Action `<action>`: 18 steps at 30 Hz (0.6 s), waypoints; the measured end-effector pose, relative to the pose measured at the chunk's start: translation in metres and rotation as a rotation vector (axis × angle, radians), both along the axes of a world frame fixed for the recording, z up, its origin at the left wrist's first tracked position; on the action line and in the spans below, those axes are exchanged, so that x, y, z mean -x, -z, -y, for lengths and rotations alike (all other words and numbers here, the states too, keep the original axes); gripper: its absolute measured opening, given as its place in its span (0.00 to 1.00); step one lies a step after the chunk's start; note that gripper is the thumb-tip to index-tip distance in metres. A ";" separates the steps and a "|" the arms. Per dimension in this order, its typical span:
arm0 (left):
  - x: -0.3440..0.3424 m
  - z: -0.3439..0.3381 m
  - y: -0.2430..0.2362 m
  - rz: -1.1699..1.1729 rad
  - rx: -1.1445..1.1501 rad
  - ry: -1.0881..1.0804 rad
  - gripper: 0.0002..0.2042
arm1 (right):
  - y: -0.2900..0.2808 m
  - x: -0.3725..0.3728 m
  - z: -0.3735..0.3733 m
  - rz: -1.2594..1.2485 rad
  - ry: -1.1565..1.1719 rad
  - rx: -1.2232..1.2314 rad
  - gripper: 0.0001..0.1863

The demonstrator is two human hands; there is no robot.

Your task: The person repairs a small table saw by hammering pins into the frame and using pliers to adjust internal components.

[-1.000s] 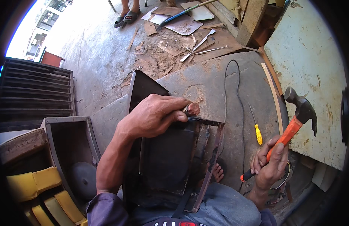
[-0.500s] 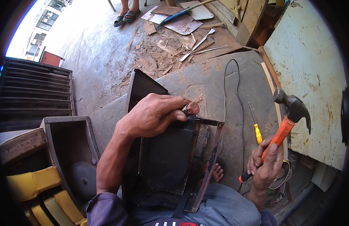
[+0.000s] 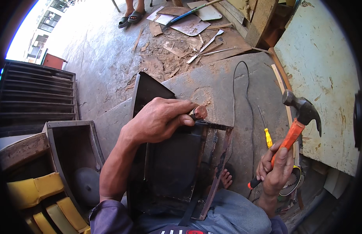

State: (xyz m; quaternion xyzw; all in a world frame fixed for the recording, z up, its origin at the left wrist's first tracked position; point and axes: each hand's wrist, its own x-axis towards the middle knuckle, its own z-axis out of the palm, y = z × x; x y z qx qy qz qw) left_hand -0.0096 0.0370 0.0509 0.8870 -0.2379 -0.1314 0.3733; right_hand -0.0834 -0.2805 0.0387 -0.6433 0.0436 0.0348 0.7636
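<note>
Fingers (image 3: 183,106) of the left hand (image 3: 151,121) curled tight round a stub (image 3: 200,112), thumb pressed from below; we see only its blunt reddish end, and its kind we cannot tell. It sits just above the frame (image 3: 173,165), our landmark: dark metal, worn along its edges, close against the trousers (image 3: 237,212). Whether stub and frame touch, we cannot say.

Right hand (image 3: 274,171), to the right of the frame, wraps the orange handle of a hammer (image 3: 300,117), head up and well apart from the frame.

The floor (image 3: 110,132) round the frame we note as grey concrete, cracked, dusty, with pale crumbs just beyond the frame. Right of the frame lie a looped cable (image 3: 249,103) and a yellow screwdriver (image 3: 266,132); farther right, a thin wood strip (image 3: 280,84) and a scuffed pale board (image 3: 321,78).

Beyond the frame we find scattered scraps (image 3: 171,54), a blue pole (image 3: 190,15) and, farther off, another person's sandalled feet (image 3: 135,16).

Left of the frame: a grey-edged box (image 3: 71,144) with a disc (image 3: 87,186) in it, yellow pads (image 3: 36,191), and a dark slatted rack (image 3: 36,95).
</note>
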 end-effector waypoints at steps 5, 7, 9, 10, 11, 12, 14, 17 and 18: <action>0.000 0.000 -0.001 0.004 0.030 -0.003 0.12 | 0.001 -0.001 -0.002 -0.010 -0.023 0.016 0.16; 0.000 -0.001 -0.002 -0.017 0.010 -0.005 0.12 | 0.000 -0.001 -0.002 -0.016 -0.025 0.012 0.17; 0.000 0.000 -0.002 -0.019 0.031 -0.002 0.12 | -0.001 0.001 -0.002 -0.020 -0.024 0.010 0.18; -0.001 0.001 -0.002 -0.019 0.033 -0.002 0.12 | 0.000 0.002 -0.002 -0.044 -0.046 0.020 0.18; -0.003 0.001 -0.001 -0.021 -0.004 0.009 0.12 | 0.000 0.003 -0.001 -0.068 -0.067 0.030 0.19; -0.004 0.003 -0.001 -0.021 -0.038 0.023 0.13 | -0.001 0.004 -0.005 -0.065 -0.063 0.036 0.19; -0.005 0.006 0.003 -0.024 -0.024 0.016 0.13 | 0.004 0.008 -0.017 -0.074 -0.049 -0.070 0.19; -0.002 0.006 -0.004 -0.040 -0.047 -0.002 0.12 | 0.008 -0.002 -0.019 -0.042 -0.298 0.260 0.18; -0.003 0.006 -0.003 -0.057 -0.067 -0.011 0.12 | 0.006 -0.009 -0.019 0.008 -0.428 0.556 0.18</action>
